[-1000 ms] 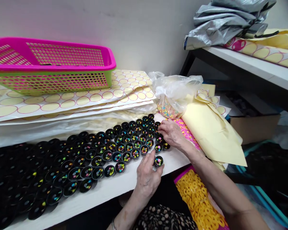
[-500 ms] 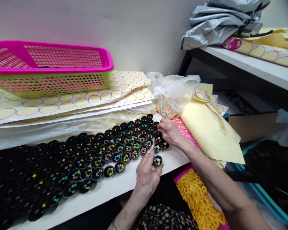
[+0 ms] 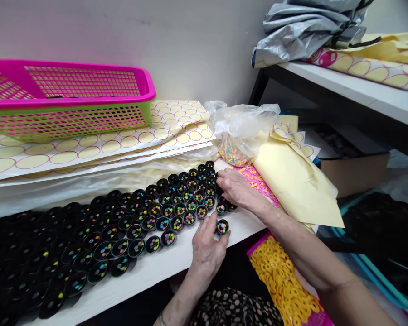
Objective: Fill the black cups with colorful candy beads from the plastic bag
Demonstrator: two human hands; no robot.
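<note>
A small round black cup [image 3: 222, 227] with coloured beads in it stands on the white table [image 3: 149, 271]. My left hand [image 3: 209, 246] has its thumb and forefinger curled round this cup's near side. My right hand [image 3: 236, 188] reaches over the right end of the cup rows, fingertips pinched together at the rim of another cup. What those fingers hold, if anything, is hidden. Many like cups [image 3: 176, 223] with mixed beads stand in close rows to the left. One cup [image 3: 221, 208] with a pink piece on top sits just below my right hand.
Behind the cups are a pink and green basket [image 3: 68, 102] and label sheets [image 3: 177, 136]. To the right are a plastic bag of beads [image 3: 236, 151], pink and yellow pieces [image 3: 258, 183] and yellow paper [image 3: 295, 181]. A bag of yellow rings [image 3: 279, 276] hangs below the table edge.
My right hand has shifted slightly left over the cups and now covers one that showed before. My left hand stays at the same cup. The whole view has drifted slightly.
</note>
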